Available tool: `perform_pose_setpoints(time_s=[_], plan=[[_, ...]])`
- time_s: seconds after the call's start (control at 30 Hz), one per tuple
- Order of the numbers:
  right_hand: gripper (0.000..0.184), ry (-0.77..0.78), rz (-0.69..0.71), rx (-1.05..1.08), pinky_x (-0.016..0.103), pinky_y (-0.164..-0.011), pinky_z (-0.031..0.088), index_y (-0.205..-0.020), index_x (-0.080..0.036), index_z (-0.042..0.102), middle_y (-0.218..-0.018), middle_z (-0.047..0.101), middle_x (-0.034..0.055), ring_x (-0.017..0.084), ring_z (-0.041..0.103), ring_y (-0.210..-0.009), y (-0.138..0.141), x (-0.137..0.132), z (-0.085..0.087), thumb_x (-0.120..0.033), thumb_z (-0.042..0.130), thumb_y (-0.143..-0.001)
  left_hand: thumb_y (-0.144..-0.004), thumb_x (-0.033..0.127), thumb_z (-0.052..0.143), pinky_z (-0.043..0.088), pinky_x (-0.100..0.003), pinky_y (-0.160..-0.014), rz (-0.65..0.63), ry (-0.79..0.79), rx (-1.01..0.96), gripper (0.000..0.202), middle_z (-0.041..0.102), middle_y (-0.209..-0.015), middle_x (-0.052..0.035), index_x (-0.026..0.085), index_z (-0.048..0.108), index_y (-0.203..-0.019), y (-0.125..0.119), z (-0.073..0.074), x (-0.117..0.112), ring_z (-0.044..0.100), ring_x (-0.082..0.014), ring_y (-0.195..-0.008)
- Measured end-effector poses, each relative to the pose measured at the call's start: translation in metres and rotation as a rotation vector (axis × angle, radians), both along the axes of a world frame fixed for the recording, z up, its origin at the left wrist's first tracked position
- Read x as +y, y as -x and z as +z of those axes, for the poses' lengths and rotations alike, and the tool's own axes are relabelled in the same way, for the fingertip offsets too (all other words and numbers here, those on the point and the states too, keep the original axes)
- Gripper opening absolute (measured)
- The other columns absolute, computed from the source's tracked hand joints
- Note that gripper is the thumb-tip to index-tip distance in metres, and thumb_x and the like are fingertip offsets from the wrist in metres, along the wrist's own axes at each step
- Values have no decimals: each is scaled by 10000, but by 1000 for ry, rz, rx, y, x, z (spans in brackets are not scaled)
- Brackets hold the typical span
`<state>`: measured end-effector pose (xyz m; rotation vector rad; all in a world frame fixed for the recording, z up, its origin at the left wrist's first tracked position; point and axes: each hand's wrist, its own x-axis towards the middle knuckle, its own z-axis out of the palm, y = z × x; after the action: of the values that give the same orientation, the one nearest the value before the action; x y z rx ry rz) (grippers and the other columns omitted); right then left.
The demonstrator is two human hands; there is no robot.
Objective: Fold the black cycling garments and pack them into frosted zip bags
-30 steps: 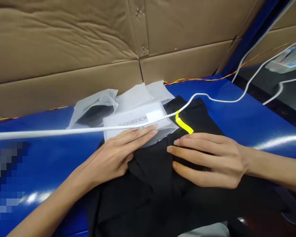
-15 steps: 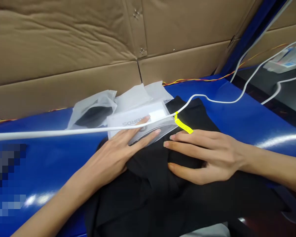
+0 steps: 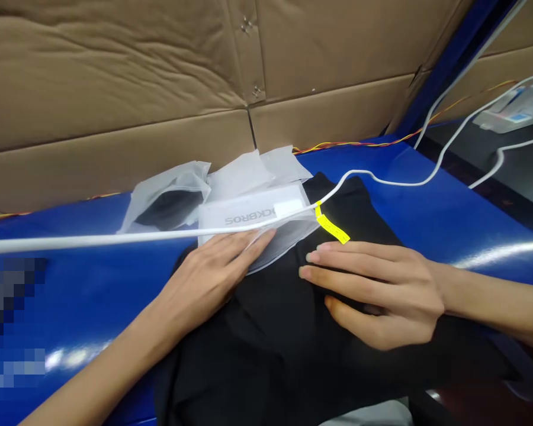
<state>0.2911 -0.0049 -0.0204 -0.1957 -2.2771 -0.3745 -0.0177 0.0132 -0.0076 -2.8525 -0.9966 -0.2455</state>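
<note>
Black fabric (image 3: 284, 337), loosely folded, lies across the blue table and over its near edge. My left hand (image 3: 211, 266) rests flat at the near side of a frosted plastic bag (image 3: 217, 214) with grey lettering, its thumb beside the fingers and its palm over the cloth. The bag's curved opening edge lies on the black fabric. To the right, my right hand (image 3: 386, 290) is spread on the fabric, fingers stretched out and thumb apart. A white cable (image 3: 288, 213) with a yellow tag (image 3: 334, 229) passes above the bag and the hands.
Several more plastic bags lie behind, one with a dark item (image 3: 171, 208) inside. A brown cardboard wall (image 3: 160, 77) closes the back of the blue table (image 3: 84, 284). Twisted red and yellow wires run along its foot. A clear plastic container (image 3: 515, 112) stands far right.
My left hand has drawn back toward me, with thumb and fingers closer together, baring more of the bag's lettering. My right hand has slid slightly right and nearer. The bag shifted slightly right.
</note>
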Motion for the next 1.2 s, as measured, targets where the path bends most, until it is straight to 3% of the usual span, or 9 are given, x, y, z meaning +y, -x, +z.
perform_pose_setpoints(time_s=[0.17,0.37,0.47,0.57,0.73,0.83,0.93,1.0,1.2], plan=[[240,202,-107,257,301,-1109,620,-790,-246,693,-1067,844,20,171,770,-1157,14,-18,-2,-25,652,-876,-1131,278,383,442,-433,-1262,-37,57,-114,520,560,-1630,-19,344,417,-1646,1,-14,2,573,-240,-1469],[262,323,-126,314,226,-1087,611,-898,-240,766,-1029,850,-29,132,807,-1019,21,-27,-3,-13,639,-863,-1138,323,411,426,-407,-1280,-47,76,-156,458,596,-1597,-49,264,508,-1582,-6,-15,-1,576,-222,-1469],[288,220,-66,365,225,-1090,608,-873,-267,779,-1105,838,-57,132,786,-1107,20,-25,-11,-19,636,-849,-1135,295,400,395,-431,-1302,-20,73,-128,443,602,-1589,-67,226,535,-1551,-12,-11,-5,566,-224,-1479],[232,-9,71,291,286,-1146,584,-782,-270,761,-1214,815,-1,196,681,-1338,18,-15,-17,-57,677,-818,-1136,253,355,403,-456,-1296,2,87,-107,444,604,-1587,-76,220,538,-1539,-15,-9,-7,561,-224,-1484],[145,62,117,11,425,-1146,600,-903,-172,746,-1200,812,129,285,736,-1247,14,4,-8,-60,708,-820,-1091,262,485,362,-429,-1322,-128,173,-193,580,520,-1653,-118,201,362,-1655,-12,-10,-5,512,-216,-1526],[94,52,125,30,451,-1152,593,-822,-187,704,-1171,818,125,294,734,-1246,16,2,-5,-97,679,-836,-1115,294,468,382,-414,-1311,-32,181,-287,542,547,-1637,-83,239,389,-1649,-12,-13,-6,542,-213,-1502],[133,88,117,81,392,-1151,592,-791,-203,686,-1135,829,88,255,748,-1219,19,-2,-4,-95,636,-851,-1114,310,499,430,-403,-1280,31,194,-309,523,580,-1609,-71,246,433,-1629,-16,-11,-6,575,-223,-1473],[145,116,80,34,359,-1154,578,-828,-207,681,-1170,824,87,224,745,-1227,20,-2,-3,-83,624,-877,-1104,274,515,446,-399,-1270,-20,216,-311,538,571,-1617,-75,258,428,-1634,-17,-10,-6,576,-225,-1473],[105,82,-87,-90,437,-1080,620,-954,-186,637,-1240,790,192,286,731,-1255,15,5,-2,-94,587,-950,-1083,248,539,423,-439,-1291,-142,316,-352,633,462,-1698,-86,307,343,-1682,-12,-9,-4,476,-242,-1553]])
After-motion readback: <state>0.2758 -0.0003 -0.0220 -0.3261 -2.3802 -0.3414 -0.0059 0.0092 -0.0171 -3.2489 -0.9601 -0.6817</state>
